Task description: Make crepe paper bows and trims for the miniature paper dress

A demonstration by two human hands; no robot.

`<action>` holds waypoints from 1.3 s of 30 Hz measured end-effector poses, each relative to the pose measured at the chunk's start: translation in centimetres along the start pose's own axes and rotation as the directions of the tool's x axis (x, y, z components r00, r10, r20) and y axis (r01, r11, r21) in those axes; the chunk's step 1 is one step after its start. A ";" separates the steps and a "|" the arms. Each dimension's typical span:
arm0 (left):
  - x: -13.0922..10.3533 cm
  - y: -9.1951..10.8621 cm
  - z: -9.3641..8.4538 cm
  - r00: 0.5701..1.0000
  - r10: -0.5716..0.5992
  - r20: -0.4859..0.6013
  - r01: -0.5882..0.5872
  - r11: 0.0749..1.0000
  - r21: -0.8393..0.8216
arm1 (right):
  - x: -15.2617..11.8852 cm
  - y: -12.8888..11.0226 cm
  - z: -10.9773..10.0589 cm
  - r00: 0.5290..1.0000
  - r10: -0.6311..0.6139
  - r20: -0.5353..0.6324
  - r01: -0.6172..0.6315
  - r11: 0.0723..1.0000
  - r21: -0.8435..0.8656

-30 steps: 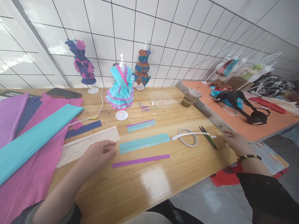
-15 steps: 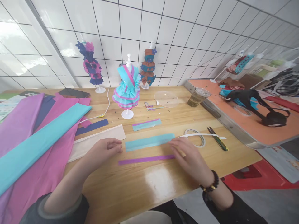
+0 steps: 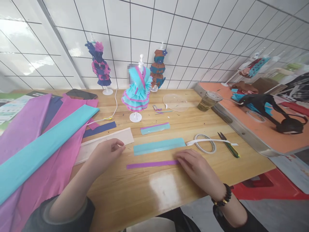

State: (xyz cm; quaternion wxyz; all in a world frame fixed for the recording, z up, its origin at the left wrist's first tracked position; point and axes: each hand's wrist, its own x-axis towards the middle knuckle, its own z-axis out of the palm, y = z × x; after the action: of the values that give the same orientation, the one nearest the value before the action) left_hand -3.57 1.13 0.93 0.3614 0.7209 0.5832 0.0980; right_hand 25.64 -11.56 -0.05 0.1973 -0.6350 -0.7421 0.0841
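A purple crepe-paper strip [image 3: 152, 164] lies flat near the front of the wooden table. My right hand [image 3: 199, 169] has its fingertips and thumb brought together at the strip's right end, covering that end. Above it lies a wider light-blue strip [image 3: 159, 146], touched by neither hand. My left hand [image 3: 106, 154] hovers left of the blue strip, over the edge of a cream strip [image 3: 126, 136]; its fingers are loosely bent, a gap shows before the thumb, and nothing is visible in it. A small blue strip with a purple edge [image 3: 155, 129] lies farther back.
A tape roll [image 3: 205, 150] with a white strip across it and green-handled snips [image 3: 231, 149] lie at right. Dressed mini mannequins, one in a blue-pink dress [image 3: 137, 93], stand at the back. Folded crepe paper [image 3: 50, 132] covers the left side. A lidded cup [image 3: 208, 100] stands back right.
My right hand has moved from the right end of the light-blue strip down to the end of the purple strip. My left hand has hardly moved. The view has shifted slightly.
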 end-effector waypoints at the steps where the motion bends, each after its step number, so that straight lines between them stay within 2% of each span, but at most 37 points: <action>1: -0.2 0.3 0.1 0.999 0.038 0.031 -0.038 0.999 -0.006 | -0.2 0.4 -0.3 1.000 0.022 0.010 -0.022 1.000 -0.004; 5: -0.7 0.8 0.4 0.976 0.126 0.179 -0.129 0.992 0.006 | -0.5 1.4 -1.3 0.988 0.119 0.095 -0.122 0.992 0.027; 7: -0.8 0.8 0.5 0.966 0.153 0.209 -0.162 0.986 0.028 | -0.6 1.3 -1.4 0.982 0.134 0.136 -0.143 0.988 0.056; 14: -1.3 1.3 0.8 0.940 0.252 0.230 -0.282 0.953 0.108 | -0.1 0.3 -1.0 0.967 0.120 0.224 -0.141 0.987 0.079; 22: -1.6 1.6 1.0 0.922 0.311 0.229 -0.340 0.935 0.103 | 0.0 -0.2 -1.5 0.966 0.111 0.232 -0.143 0.981 0.127; 26: -1.5 1.4 1.0 0.930 0.303 0.209 -0.323 0.944 0.070 | 0.8 -1.2 -1.1 0.974 0.045 0.223 -0.089 0.977 0.194; 32: -1.3 1.4 0.9 0.922 0.305 0.238 -0.317 0.948 0.012 | 2.1 -2.6 -0.2 0.959 -0.060 0.278 -0.003 0.975 0.222; 39: -1.1 1.5 0.9 0.942 0.227 0.245 -0.212 0.973 -0.089 | 2.9 -2.7 -0.9 0.955 -0.009 0.297 -0.049 0.980 0.190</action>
State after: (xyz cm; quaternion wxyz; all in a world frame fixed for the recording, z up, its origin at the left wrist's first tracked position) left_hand -2.26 -0.36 1.57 0.4419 0.7766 0.4448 0.0624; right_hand 23.22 -9.36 2.35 0.1445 -0.6002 -0.7449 0.2528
